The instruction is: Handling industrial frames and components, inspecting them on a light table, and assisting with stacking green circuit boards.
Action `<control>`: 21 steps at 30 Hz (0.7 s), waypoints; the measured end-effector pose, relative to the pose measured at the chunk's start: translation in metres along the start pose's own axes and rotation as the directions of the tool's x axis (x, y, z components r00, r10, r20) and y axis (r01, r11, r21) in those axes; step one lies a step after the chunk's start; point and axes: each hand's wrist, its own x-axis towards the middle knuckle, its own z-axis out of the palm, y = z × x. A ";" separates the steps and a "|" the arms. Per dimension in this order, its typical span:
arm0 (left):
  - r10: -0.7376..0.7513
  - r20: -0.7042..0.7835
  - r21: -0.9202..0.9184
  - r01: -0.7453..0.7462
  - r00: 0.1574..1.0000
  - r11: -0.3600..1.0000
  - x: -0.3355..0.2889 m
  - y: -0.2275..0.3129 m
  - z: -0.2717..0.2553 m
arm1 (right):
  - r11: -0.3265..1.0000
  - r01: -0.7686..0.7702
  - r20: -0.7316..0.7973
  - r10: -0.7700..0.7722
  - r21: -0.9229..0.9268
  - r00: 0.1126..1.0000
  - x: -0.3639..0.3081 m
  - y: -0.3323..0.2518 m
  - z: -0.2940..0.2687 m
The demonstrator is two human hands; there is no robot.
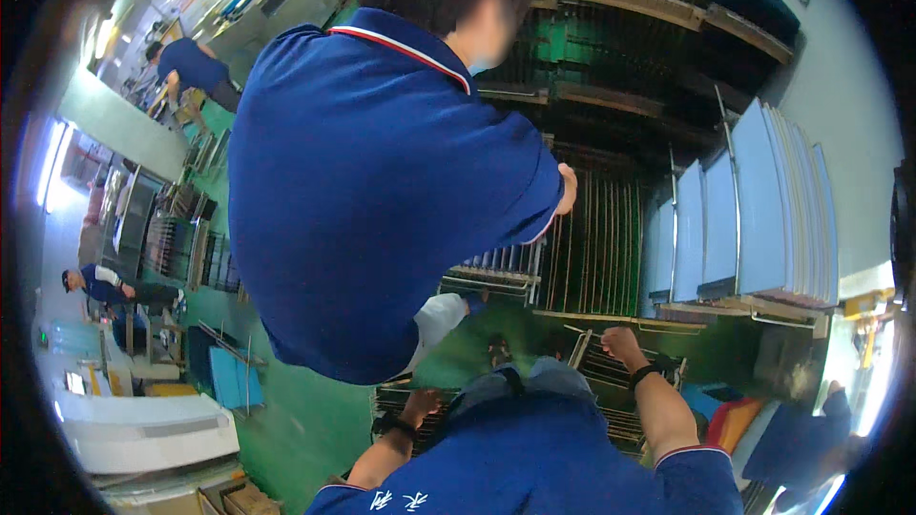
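My right hand (pixel 623 348) is curled closed above a low slotted rack (pixel 593 362) to the right of my legs. I cannot make out whether anything is in it. Beside my left thigh, my left hand (pixel 420 407) hangs at another slotted rack (pixel 386 401), its fingers dark and unclear. Both wrists wear dark bands. Just ahead stands a co-worker (pixel 382 172) in a blue polo shirt, one hand (pixel 567 189) reaching to a rack of upright thin green panels (pixel 592 248).
On the right, a rack holds large pale-blue boards (pixel 763 200). More loaded racks (pixel 630 0) stand at the back. Two other people (pixel 196 72) are at the far left. A white machine (pixel 153 434) sits lower left on the green floor (pixel 296 420).
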 end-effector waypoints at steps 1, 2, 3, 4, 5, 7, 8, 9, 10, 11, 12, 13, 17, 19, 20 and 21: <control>0.045 -0.035 -0.075 -0.048 0.998 0.996 0.001 -0.010 0.001 | 0.985 0.101 0.017 -0.100 -0.138 0.995 0.010 0.019 0.008; -0.461 -0.021 -0.434 0.407 0.887 0.804 0.013 0.011 0.011 | 0.948 0.173 0.016 -0.176 -0.268 0.984 0.006 0.039 0.009; -0.465 -0.028 -0.422 0.411 0.885 0.808 0.015 0.010 0.007 | 0.951 0.175 0.016 -0.176 -0.253 0.984 0.000 0.026 0.012; -0.393 0.042 -0.319 0.386 0.918 0.866 0.018 0.002 0.004 | 0.998 -0.001 -0.030 -0.001 -0.067 1.000 -0.010 0.005 0.011; -0.321 0.128 -0.219 0.342 0.939 0.914 0.023 -0.003 0.004 | 0.977 -0.174 -0.046 0.180 0.120 0.983 -0.016 -0.014 0.005; -0.043 0.168 0.543 -0.057 0.985 0.838 0.045 0.028 0.025 | 0.990 -0.116 -0.094 0.124 0.081 0.988 -0.026 -0.007 -0.001; 0.151 0.373 0.910 -0.392 0.916 0.131 0.050 0.039 0.029 | 0.999 -0.032 -0.114 0.036 0.036 0.993 -0.026 -0.010 -0.002; 0.148 0.374 0.911 -0.392 0.916 0.127 0.050 0.037 0.028 | 0.952 -0.177 -0.105 0.208 0.251 0.972 -0.029 -0.012 -0.001; 0.235 0.368 0.872 -0.421 0.900 0.249 0.051 0.041 0.029 | 0.951 -0.176 -0.102 0.207 0.254 0.973 -0.029 -0.015 -0.003; 0.274 0.366 0.841 -0.442 0.890 0.311 0.050 0.046 0.034 | 0.969 -0.118 -0.101 0.142 0.215 0.985 -0.032 -0.005 -0.004; 0.313 0.361 0.807 -0.462 0.879 0.368 0.049 0.056 0.039 | 0.983 -0.051 -0.099 0.069 0.177 0.993 -0.032 -0.003 -0.006; 0.076 0.084 0.525 -0.109 0.994 0.844 0.046 0.064 0.047 | 0.982 -0.054 -0.101 0.073 0.179 0.992 -0.033 -0.001 -0.007; -0.079 0.119 0.422 0.021 0.990 0.906 0.042 0.062 0.038 | 0.971 -0.165 -0.072 0.179 0.172 0.981 -0.037 -0.023 -0.009; -0.129 0.128 0.536 0.041 0.983 0.843 0.045 0.053 0.036 | 0.974 -0.142 -0.072 0.156 0.175 0.985 -0.036 -0.028 -0.006; -0.189 0.109 0.539 0.102 0.976 0.836 0.048 0.057 0.041 | 0.950 -0.192 -0.061 0.213 0.247 0.975 -0.037 -0.027 -0.005; -0.248 0.089 0.543 0.162 0.965 0.824 0.050 0.066 0.047 | 0.918 -0.239 -0.049 0.267 0.318 0.962 -0.037 -0.025 -0.004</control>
